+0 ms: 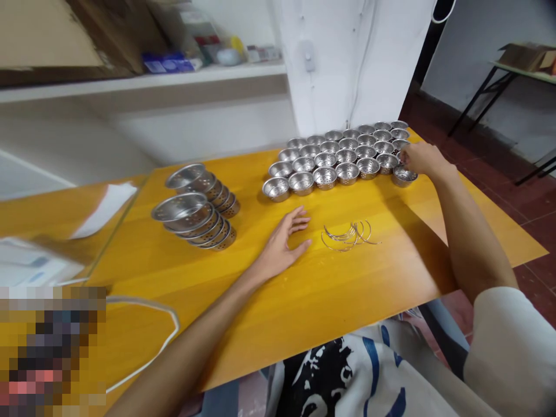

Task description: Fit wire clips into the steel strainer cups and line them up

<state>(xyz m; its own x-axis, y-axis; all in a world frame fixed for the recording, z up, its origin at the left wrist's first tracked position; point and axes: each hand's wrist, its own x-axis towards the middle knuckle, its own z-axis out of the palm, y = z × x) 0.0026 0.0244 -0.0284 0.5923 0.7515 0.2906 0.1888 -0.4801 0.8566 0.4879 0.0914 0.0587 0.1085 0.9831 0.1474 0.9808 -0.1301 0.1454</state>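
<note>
My right hand (420,157) is at the near right corner of a block of perforated metal cups (325,177) set in rows. Its fingers are closed at the rim of the end cup (405,176), which sits on the table; the fingertips are partly hidden. My left hand (284,243) hovers over or rests on the tabletop, fingers apart and nothing in them. Just right of it lies a small bunch of thin curved metal wires (347,235). Two leaning stacks of nested perforated cups (185,209) are left of my left hand.
The yellow wooden table (260,324) meets a white wall and pillar (330,69) at the back. A white cable (174,315) loops at the left, near papers (106,209). Above is a shelf (243,72) with boxes. Another table (521,70) stands far right.
</note>
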